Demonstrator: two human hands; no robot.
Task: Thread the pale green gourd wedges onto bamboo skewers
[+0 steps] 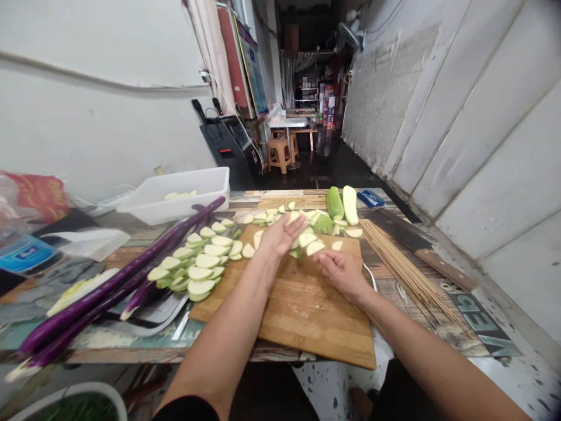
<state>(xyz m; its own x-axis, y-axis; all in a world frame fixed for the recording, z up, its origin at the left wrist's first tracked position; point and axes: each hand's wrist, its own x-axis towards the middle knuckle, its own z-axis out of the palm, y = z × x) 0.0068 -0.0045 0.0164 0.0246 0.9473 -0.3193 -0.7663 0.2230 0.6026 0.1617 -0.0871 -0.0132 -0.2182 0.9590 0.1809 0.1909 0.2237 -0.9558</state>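
Note:
My left hand (280, 235) lies flat with its fingers stretched out over the far edge of the wooden cutting board (302, 310), touching a small heap of pale green zucchini slices (309, 242). My right hand (344, 272) rests palm down on the board just right of that heap, its fingers curled toward the slices; whether it holds one is hidden. A bigger pile of zucchini slices (201, 260) lies off the board's left side. Two zucchini halves (342, 204) stand beyond the board.
Long purple eggplants (118, 280) lie across the table's left. A white plastic tub (175, 193) stands behind them. A bundle of bamboo skewers (403, 266) and a cleaver (416, 245) lie to the right. A green bowl (74, 403) sits below left.

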